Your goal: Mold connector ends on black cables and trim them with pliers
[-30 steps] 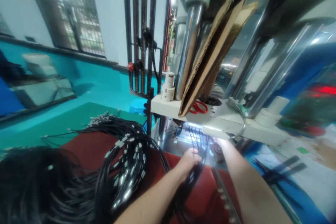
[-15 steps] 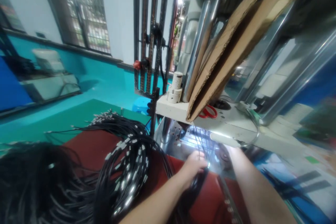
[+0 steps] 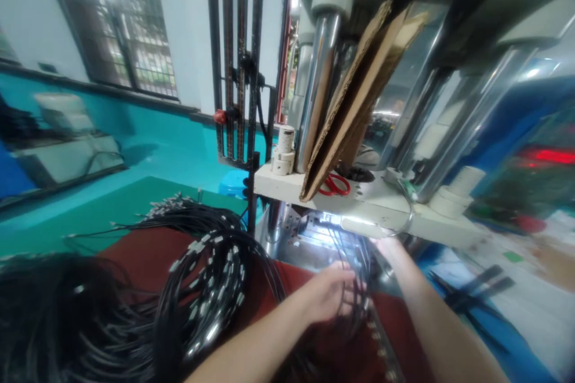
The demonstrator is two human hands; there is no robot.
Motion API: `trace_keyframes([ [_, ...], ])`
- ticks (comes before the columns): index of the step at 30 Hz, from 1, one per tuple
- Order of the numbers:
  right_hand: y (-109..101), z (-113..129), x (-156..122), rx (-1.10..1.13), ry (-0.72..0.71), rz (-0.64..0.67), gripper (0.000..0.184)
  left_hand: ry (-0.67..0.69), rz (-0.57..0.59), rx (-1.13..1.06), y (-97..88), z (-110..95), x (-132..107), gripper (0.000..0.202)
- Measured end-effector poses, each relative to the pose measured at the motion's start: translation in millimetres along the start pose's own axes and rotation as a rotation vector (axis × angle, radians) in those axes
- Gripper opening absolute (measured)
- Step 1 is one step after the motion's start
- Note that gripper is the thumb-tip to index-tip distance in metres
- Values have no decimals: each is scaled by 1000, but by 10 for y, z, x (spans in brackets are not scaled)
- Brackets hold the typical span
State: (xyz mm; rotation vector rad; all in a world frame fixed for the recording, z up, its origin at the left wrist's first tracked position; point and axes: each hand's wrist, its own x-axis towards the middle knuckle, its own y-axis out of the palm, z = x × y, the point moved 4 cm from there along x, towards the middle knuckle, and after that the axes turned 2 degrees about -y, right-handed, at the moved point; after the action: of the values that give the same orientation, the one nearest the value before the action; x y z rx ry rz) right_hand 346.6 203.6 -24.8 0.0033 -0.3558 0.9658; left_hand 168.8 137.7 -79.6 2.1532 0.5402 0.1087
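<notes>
Left hand [image 3: 330, 294] loosely clasps thin black cables [image 3: 359, 251]: light, limp, tangle-prone, best gathered near their ends. Right hand [image 3: 390, 246], beneath the press [image 3: 444, 224], grip indiscernible.

There are two bare hands, a left hand [image 3: 330, 296] and a right hand [image 3: 386, 248]. One pair of red-handled scissors [image 3: 332, 184]. One blue round stool [image 3: 233, 181]. One barred window [image 3: 126, 30]. The thin black cables [image 3: 211, 275] are too many to count
</notes>
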Motion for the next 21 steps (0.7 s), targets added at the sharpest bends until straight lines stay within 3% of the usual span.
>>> trace_keyframes([
  [3,-39,-130,-166,92,157,28,26,-140,43,-78,88,139,87,35],
  [7,-134,-61,-508,207,216,44,25,-32,91,-179,371,191,140,34],
  [9,-214,49,-681,246,209,40,24,10,60,-222,522,232,123,29],
  [12,-377,193,-906,280,195,-1,25,-44,-9,-224,687,358,63,22],
  [17,-793,212,-1174,280,187,-144,27,-206,87,-169,848,690,-120,22],
  [21,-1260,116,-1394,197,211,-275,28,-210,249,159,1000,952,-369,26],
])
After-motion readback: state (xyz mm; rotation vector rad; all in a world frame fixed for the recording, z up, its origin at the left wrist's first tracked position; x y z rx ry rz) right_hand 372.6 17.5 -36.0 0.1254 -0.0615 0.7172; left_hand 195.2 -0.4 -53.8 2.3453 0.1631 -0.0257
